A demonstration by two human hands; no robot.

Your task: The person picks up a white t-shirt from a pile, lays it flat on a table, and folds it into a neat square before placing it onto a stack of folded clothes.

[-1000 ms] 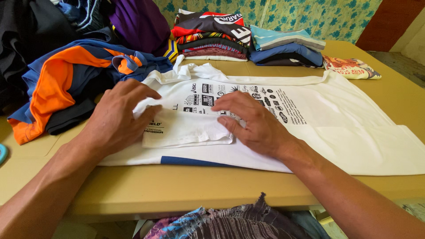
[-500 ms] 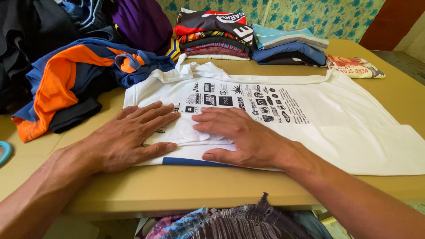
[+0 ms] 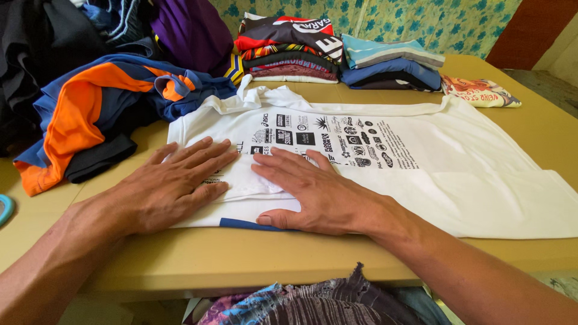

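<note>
Left hand point(image 3: 171, 186) flat, palm down, fingers spread, pressing on the near-left part of a white cotton T-shirt printed with rows of small black logos point(image 3: 385, 150). Right hand point(image 3: 316, 195) just beside it, likewise flat and open, fingers fanned toward the left hand, thumb at the shirt's near edge, where a thin blue hem shows. Neither hand grasping anything; both simply resting on the cloth. Shirt spread on a tan wooden table point(image 3: 241, 262), stretching from beneath both hands far out to the right, sleeve folded in under the palms.

Left of the left hand, a crumpled blue and orange sports jersey point(image 3: 90, 114) heaped over dark clothing. Beyond the fingertips, at the far side of the table, a stack of folded red, black and maroon shirts point(image 3: 286, 51), and beside it to the right a stack of folded light blue and navy shirts point(image 3: 391, 63). Further right, a folded cream printed garment point(image 3: 481, 90). Below the wrists, patterned purple and blue fabric point(image 3: 301, 301).
</note>
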